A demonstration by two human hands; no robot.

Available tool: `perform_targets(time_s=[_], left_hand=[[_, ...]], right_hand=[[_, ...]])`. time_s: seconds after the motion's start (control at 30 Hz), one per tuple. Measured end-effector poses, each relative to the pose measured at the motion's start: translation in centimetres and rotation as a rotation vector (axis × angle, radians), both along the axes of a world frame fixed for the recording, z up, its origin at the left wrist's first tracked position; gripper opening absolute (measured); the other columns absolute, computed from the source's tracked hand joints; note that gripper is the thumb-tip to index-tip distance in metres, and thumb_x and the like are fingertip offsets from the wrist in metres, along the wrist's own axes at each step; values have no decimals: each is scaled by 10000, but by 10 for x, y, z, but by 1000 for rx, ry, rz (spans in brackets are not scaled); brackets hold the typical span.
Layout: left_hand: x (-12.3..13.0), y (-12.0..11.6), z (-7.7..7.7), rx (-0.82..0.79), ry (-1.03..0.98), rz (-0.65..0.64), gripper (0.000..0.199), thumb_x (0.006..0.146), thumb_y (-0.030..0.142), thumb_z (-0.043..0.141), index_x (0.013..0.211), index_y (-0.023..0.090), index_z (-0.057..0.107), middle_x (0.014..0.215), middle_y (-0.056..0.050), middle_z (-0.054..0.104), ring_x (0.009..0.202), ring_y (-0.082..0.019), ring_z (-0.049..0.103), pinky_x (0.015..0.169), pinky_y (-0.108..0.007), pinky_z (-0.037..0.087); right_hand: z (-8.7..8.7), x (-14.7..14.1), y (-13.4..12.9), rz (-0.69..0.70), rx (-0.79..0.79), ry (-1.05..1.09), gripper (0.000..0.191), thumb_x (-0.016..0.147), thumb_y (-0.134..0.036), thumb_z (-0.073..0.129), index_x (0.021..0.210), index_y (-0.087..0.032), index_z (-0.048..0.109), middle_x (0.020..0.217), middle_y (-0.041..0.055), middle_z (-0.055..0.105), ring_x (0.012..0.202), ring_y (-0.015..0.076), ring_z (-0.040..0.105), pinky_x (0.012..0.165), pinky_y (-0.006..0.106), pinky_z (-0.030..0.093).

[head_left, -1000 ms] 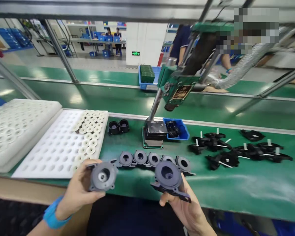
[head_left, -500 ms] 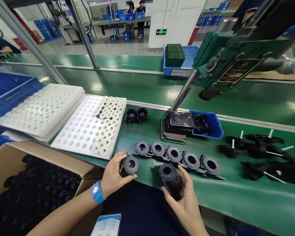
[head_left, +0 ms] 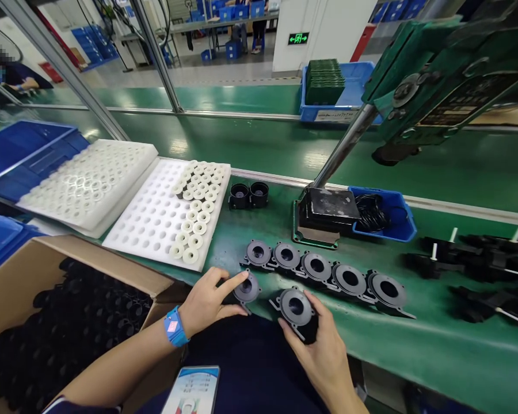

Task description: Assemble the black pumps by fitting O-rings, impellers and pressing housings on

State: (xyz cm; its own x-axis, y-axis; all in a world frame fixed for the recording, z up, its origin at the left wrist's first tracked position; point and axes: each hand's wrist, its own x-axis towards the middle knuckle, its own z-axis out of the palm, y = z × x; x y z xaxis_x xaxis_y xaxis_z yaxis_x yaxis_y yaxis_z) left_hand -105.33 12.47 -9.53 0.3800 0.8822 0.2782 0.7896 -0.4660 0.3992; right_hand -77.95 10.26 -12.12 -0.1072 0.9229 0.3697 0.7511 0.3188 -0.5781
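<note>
Head view is showing the left hand (head_left: 208, 302) gripping a dark housing (head_left: 247, 289) and the right hand (head_left: 322, 342) a second housing (head_left: 296, 309), apart at lower centre, where a careless forward nudge could be knocking the nearby housing row (head_left: 316, 266) askew.

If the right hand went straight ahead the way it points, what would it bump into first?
Leading with its held part, the right hand would probably meet the row of five parts first, though depth is unclear.

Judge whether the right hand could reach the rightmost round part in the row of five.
Probably yes: nothing seems to block the right hand from the rightmost part, though this hand holds a similar part.
</note>
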Motion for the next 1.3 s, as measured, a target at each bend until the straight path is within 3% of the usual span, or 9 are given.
perform_targets(time_s=[0.2,0.4,0.53,0.63,0.77,0.93,1.07,1.2,1.3], left_hand=[[17,12,1,66,-11,-33,539,956,583,506,1345,217,578,884,-54,598,775,-198,596,703,-333,558],[22,15,4,198,12,19,625,900,704,508,1299,233,607,903,-59,584,779,-201,582,703,-341,540],[10,27,25,306,-69,112,628,901,715,500,1269,217,601,1007,-88,579,900,-224,594,807,-364,546],[-2,65,54,237,43,155,480,966,546,540,1304,206,567,1147,-122,594,1027,-255,594,885,-396,524],[-9,149,81,80,306,142,569,939,357,637,1440,187,428,1396,-168,526,1226,-322,547,1006,-471,462],[-5,229,86,-83,504,1,893,693,31,783,1472,167,369,1550,-202,402,1374,-335,482,1100,-431,417],[-10,245,81,-135,546,-66,696,735,-22,678,1376,170,486,1366,-154,603,1214,-269,631,1014,-350,484],[-20,243,78,-205,541,-73,664,778,193,758,1383,178,483,1178,-144,685,1115,-320,672,944,-396,516],[-20,244,76,-253,502,-62,770,718,371,833,1364,134,489,1285,-200,624,1184,-371,628,988,-426,489]], right_hand=[[8,-14,12,131,-1,-21,613,967,-398,552,1512,-225,331,1302,103,588,1177,207,632,997,337,567],[11,-12,11,35,111,-52,749,942,-489,586,1547,-181,270,1301,140,585,1102,220,649,875,341,589],[44,6,24,29,381,-105,471,930,-421,632,1296,-145,527,1033,99,632,944,178,620,835,304,540],[79,16,66,193,484,-232,233,931,-310,640,1116,-173,606,982,54,641,932,151,598,903,291,501],[105,-7,159,360,263,-507,303,955,-335,592,1222,-193,608,1193,76,617,1061,200,574,950,345,504],[102,-73,255,391,100,-669,626,832,-253,738,1402,-155,498,1413,134,484,1288,281,484,1072,444,487],[89,-101,283,413,-8,-726,487,957,-381,601,1373,-149,502,1342,117,515,1222,207,540,1030,420,523],[81,-94,283,370,-95,-721,478,966,-400,584,1366,-152,504,1322,115,520,1194,199,550,1005,404,535],[81,-82,281,327,-165,-705,471,968,-395,579,1367,-158,503,1359,120,493,1238,212,523,1040,422,516]])
